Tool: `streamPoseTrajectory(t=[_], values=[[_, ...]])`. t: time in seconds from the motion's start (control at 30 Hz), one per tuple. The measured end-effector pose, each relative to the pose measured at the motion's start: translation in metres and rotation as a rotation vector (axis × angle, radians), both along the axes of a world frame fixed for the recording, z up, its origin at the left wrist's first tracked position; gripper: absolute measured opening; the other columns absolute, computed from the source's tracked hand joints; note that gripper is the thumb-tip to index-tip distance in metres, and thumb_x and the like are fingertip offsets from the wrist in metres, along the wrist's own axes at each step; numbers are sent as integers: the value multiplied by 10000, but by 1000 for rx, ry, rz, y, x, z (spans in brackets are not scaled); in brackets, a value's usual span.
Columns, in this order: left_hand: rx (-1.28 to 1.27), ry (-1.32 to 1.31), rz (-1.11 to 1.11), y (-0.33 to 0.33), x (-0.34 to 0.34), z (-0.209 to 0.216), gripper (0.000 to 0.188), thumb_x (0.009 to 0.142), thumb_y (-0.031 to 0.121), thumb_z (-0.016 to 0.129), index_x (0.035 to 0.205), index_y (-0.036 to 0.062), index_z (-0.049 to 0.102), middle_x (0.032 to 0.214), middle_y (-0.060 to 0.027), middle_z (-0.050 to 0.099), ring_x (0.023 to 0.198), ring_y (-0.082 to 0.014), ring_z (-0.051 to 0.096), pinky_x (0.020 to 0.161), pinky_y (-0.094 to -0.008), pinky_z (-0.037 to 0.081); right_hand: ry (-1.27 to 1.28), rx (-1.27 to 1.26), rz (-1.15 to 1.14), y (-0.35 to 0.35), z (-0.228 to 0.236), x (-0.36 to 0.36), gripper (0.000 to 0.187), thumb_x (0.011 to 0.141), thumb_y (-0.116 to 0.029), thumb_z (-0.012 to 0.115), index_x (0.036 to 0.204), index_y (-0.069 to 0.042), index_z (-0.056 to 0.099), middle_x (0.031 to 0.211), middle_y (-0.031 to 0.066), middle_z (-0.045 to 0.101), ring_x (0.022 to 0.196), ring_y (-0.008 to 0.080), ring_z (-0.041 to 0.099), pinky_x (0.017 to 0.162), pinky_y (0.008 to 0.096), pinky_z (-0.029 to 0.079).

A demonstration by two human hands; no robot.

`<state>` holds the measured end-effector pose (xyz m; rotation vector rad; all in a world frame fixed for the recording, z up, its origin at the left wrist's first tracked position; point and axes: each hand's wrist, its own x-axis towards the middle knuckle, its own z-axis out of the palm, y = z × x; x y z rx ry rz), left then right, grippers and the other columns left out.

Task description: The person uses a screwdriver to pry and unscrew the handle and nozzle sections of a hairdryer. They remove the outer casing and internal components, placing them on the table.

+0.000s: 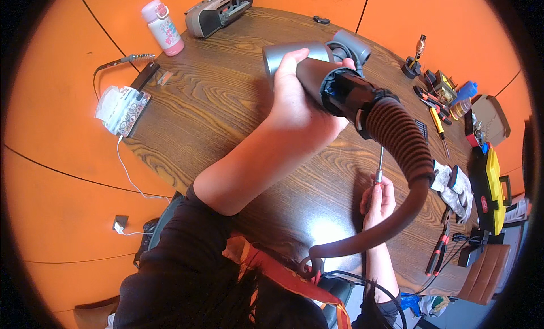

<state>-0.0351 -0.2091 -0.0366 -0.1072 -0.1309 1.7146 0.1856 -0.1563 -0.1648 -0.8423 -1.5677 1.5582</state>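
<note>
My left hand point(300, 99) is wrapped round the dark handle of a grey hair dryer point(279, 56), raised over the table. The handle's end faces me, with a black inner part point(354, 97) showing from its opening. From there a ribbed cord sleeve point(396, 133) and thick cord curve close in front of the view and down to my lap. Lower right, my right hand point(381, 201) grips a screwdriver point(379, 175), its metal shaft pointing up toward the ribbed sleeve. The sleeve hides part of the shaft, and its tip cannot be made out.
Behind the dryer lies another grey cylindrical piece point(354, 45). A pink-white bottle point(164, 29) and a radio point(218, 13) stand far left. Along the right are a yellow screwdriver point(437, 122), gloves point(454, 187), red-black pliers point(437, 252) and a yellow-black toolbox point(494, 190).
</note>
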Motion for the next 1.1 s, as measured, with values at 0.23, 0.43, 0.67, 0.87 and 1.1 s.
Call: streamPoseTrajectory(t=[0.23, 0.43, 0.67, 0.87, 1.1], values=[[-111, 28, 9, 0, 7, 5, 361, 781, 283, 582, 1023, 43, 462, 921, -50, 558, 850, -180, 558, 773, -350, 450, -17, -3, 0, -1, 2, 1, 166, 953, -126, 387, 1070, -54, 481, 592, -27, 434, 451, 30, 358, 392, 160, 266], [-99, -13, -64, -2, 4, 5, 338, 788, 310, 564, 1005, 64, 483, 916, -37, 559, 840, -189, 559, 766, -377, 444, -18, 3, 11, 0, 1, 1, 173, 954, -124, 381, 1077, -51, 480, 596, -22, 440, 453, 31, 365, 395, 158, 277], [-137, 25, -37, -1, 5, 4, 342, 796, 322, 551, 1002, 56, 488, 913, -39, 559, 830, -190, 561, 756, -382, 451, -17, 6, 11, 2, 0, 2, 174, 954, -124, 382, 1075, -51, 483, 589, -25, 435, 447, 29, 363, 392, 158, 272], [-191, 236, 57, 6, 11, 8, 391, 827, 298, 550, 1061, 5, 441, 934, -82, 560, 847, -202, 572, 773, -364, 470, -35, 32, 5, 0, -2, 1, 198, 954, -198, 411, 1068, -59, 497, 600, -35, 423, 466, 27, 366, 399, 158, 273], [73, 475, 83, 4, 12, -15, 247, 890, 182, 525, 1010, -14, 434, 929, -95, 529, 954, -225, 549, 944, -438, 418, 156, -14, -13, 10, 24, 5, 301, 980, -307, 314, 1041, -55, 466, 595, 20, 470, 468, 86, 420, 421, 212, 331]])
